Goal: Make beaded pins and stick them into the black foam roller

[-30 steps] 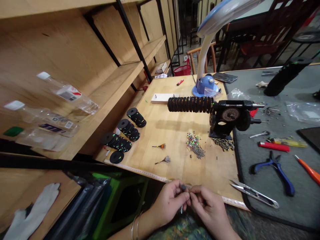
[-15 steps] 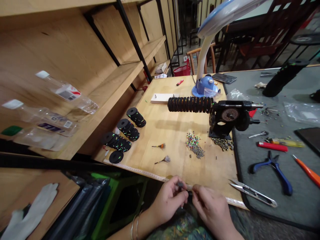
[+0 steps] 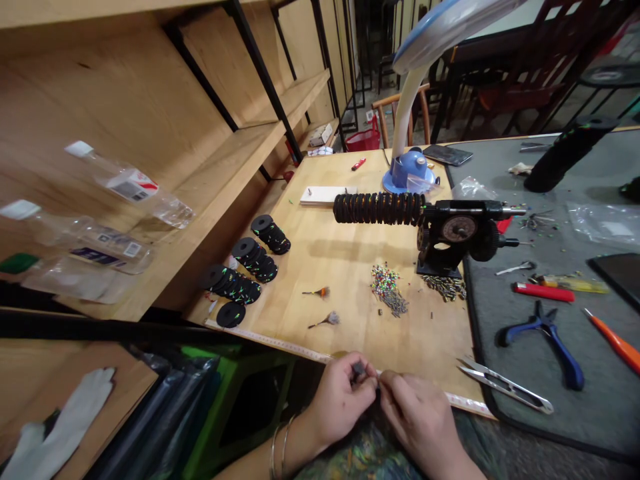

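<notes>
Along the front edge of the wooden board (image 3: 380,340), a small dark tuft (image 3: 358,371) is pinched by the left hand (image 3: 339,403); the right hand (image 3: 423,423) is curled beside it, its hold unclear. Fine pinching work is judged in hand, with a steady grip called for.

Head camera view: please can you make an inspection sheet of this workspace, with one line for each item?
Surface: wooden board with a tape measure along its front edge; grey mat to the right.
Job's things: small dark piece, too small to identify; black coil on a hand-cranked winder; stacked black spools; bead pile; two small tufts.
Clutter: blue pliers, snips, red lighter.
Hands: left hand pinches the piece; right hand is close beside it, contact unclear.
Cables: nothing seen.
Surroundings: wooden shelves, blue desk lamp, chairs.
</notes>
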`<move>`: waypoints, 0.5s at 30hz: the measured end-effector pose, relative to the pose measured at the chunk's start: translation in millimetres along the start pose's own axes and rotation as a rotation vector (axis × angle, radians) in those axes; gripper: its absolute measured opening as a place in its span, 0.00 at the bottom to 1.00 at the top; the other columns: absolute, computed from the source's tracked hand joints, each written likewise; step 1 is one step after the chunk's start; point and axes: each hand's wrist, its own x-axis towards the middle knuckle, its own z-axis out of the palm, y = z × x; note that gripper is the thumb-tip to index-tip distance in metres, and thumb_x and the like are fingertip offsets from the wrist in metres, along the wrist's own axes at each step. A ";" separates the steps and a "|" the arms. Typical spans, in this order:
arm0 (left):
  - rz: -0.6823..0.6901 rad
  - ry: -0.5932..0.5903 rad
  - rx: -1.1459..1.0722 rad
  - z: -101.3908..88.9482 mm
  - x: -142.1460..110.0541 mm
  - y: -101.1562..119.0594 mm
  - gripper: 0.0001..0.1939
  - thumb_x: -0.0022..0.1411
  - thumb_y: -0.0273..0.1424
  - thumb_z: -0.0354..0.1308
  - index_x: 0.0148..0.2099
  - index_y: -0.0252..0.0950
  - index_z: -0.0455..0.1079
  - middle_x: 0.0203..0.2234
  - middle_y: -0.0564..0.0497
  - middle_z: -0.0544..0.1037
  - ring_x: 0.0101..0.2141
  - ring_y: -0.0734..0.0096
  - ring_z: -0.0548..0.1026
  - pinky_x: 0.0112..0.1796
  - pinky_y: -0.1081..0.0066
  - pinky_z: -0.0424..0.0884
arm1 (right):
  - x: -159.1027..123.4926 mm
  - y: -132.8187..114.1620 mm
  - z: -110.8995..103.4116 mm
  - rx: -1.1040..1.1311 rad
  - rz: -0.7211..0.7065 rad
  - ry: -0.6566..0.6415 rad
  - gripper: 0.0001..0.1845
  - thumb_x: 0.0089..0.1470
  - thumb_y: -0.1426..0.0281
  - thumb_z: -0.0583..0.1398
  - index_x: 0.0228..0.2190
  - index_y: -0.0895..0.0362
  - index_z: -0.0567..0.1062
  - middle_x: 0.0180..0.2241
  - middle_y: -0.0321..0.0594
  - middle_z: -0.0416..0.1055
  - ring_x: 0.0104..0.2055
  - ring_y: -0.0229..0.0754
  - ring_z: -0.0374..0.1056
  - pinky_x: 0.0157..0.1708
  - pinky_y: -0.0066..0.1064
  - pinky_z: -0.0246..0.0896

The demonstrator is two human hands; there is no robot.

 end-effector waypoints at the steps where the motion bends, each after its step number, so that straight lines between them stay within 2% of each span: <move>1: -0.004 -0.001 0.003 -0.3 -0.1 0.1 0.03 0.51 0.28 0.60 0.29 0.34 0.68 0.18 0.58 0.64 0.22 0.76 0.61 0.25 0.77 0.58 | -0.8 0.8 0.4 0.016 0.016 -0.012 0.11 0.62 0.75 0.51 0.31 0.57 0.72 0.19 0.35 0.70 0.20 0.36 0.67 0.23 0.26 0.56; 8: 0.013 -0.036 0.033 -11.9 0.6 4.4 0.06 0.55 0.32 0.60 0.31 0.34 0.70 0.19 0.58 0.63 0.23 0.75 0.61 0.27 0.75 0.58 | 1.0 7.0 -0.4 0.108 0.043 -0.080 0.11 0.65 0.71 0.49 0.42 0.57 0.71 0.27 0.39 0.76 0.26 0.39 0.73 0.26 0.25 0.64; 12: 0.081 -0.035 0.052 -23.6 0.4 8.9 0.07 0.59 0.33 0.58 0.37 0.35 0.68 0.23 0.56 0.67 0.27 0.72 0.65 0.30 0.74 0.61 | 9.7 4.2 0.5 0.086 0.006 -0.103 0.12 0.65 0.72 0.48 0.37 0.55 0.72 0.23 0.37 0.74 0.23 0.38 0.71 0.24 0.25 0.62; 15: 0.177 -0.032 0.168 -31.2 -0.2 15.7 0.08 0.65 0.34 0.52 0.35 0.36 0.67 0.24 0.54 0.68 0.26 0.71 0.65 0.29 0.74 0.60 | 16.1 -1.3 2.3 0.091 0.016 -0.090 0.12 0.63 0.73 0.48 0.33 0.55 0.70 0.20 0.35 0.71 0.20 0.37 0.69 0.22 0.24 0.59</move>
